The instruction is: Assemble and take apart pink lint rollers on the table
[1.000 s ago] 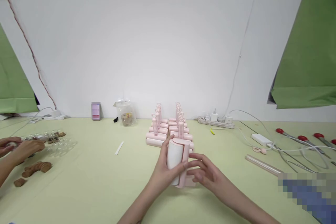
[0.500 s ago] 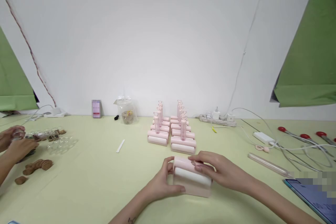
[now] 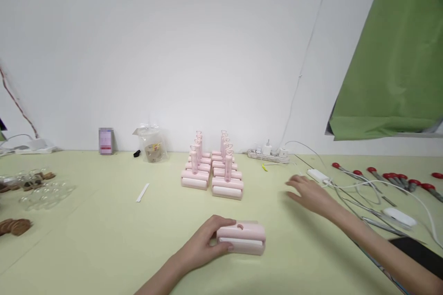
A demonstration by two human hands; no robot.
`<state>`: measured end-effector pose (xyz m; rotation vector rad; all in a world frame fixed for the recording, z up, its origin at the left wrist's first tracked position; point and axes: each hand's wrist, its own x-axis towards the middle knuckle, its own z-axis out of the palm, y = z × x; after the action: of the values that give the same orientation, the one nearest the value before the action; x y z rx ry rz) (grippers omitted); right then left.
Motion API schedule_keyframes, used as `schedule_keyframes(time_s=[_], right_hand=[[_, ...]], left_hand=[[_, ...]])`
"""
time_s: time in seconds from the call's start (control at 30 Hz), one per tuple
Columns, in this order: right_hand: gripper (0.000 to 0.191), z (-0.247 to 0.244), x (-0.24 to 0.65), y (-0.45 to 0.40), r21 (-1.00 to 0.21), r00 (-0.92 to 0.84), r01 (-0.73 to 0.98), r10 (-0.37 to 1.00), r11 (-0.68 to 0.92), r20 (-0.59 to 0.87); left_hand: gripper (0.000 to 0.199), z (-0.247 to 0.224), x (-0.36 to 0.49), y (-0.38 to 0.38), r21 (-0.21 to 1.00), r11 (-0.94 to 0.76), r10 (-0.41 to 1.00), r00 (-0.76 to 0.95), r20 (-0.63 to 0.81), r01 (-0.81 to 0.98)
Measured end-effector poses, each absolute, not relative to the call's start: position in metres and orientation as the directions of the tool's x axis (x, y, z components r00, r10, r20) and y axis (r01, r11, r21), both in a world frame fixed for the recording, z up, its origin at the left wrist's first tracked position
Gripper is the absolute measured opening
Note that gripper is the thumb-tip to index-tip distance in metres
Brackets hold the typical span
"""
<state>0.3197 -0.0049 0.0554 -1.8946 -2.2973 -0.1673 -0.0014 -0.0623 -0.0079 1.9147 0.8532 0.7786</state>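
L hand [image 3: 207, 242] grips the pink roller head [image 3: 251, 230] by its L end – thumb near side, fingers far side – so most of it sits just R of that hand, nr the worktop's [image 3: 138, 249] near edge. R hand [image 3: 308, 192], fingers loosely spread, is well apart, farther R, nr the white box [image 3: 317, 175].

Left hand [image 3: 207, 242] low, curled in a grip; right hand [image 3: 309, 194] farther forward, loosely spread, palm down
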Motion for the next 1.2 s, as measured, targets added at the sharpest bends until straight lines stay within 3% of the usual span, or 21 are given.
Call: schedule_keyframes(time_s=[0.1,0.27,0.33,0.43,0.5,0.57,0.83,1.2], right_hand=[[0.015,0.045,0.364,0.010,0.036,-0.052,0.998,0.982,0.046,0.182],[0.011,0.044,0.369,0.002,-0.027,-0.157,0.987,0.986,0.158,0.054],[0.014,0.055,0.346,-0.007,-0.149,-0.232,0.958,0.968,0.244,0.093],[0.022,0.074,0.296,-0.025,-0.546,-0.300,0.750,0.928,0.372,0.220],[0.021,0.084,0.262,-0.038,-0.690,-0.347,0.596,0.907,0.410,0.239],[0.015,0.089,0.236,-0.050,-0.665,-0.423,0.577,0.870,0.474,0.254],[0.003,0.109,0.204,-0.064,-0.331,-0.624,0.688,0.759,0.646,0.183],[0.009,0.125,0.209,-0.062,-0.237,-0.774,0.614,0.634,0.753,0.010]], left_hand=[[0.039,-0.007,0.000,-0.062,0.865,-0.422,0.793,0.573,0.207,0.271],[0.043,-0.008,0.001,-0.062,0.853,-0.422,0.808,0.554,0.201,0.306],[0.048,-0.008,0.002,-0.064,0.859,-0.405,0.823,0.534,0.193,0.314],[0.061,-0.006,0.002,-0.066,0.891,-0.327,0.855,0.499,0.137,0.316],[0.062,-0.005,0.003,-0.067,0.905,-0.286,0.867,0.486,0.106,0.314],[0.056,-0.004,0.003,-0.066,0.906,-0.265,0.876,0.476,0.083,0.330],[0.048,-0.002,0.003,-0.065,0.902,-0.259,0.879,0.472,0.071,0.347],[0.048,-0.006,0.003,-0.063,0.903,-0.277,0.878,0.468,0.099,0.329]])
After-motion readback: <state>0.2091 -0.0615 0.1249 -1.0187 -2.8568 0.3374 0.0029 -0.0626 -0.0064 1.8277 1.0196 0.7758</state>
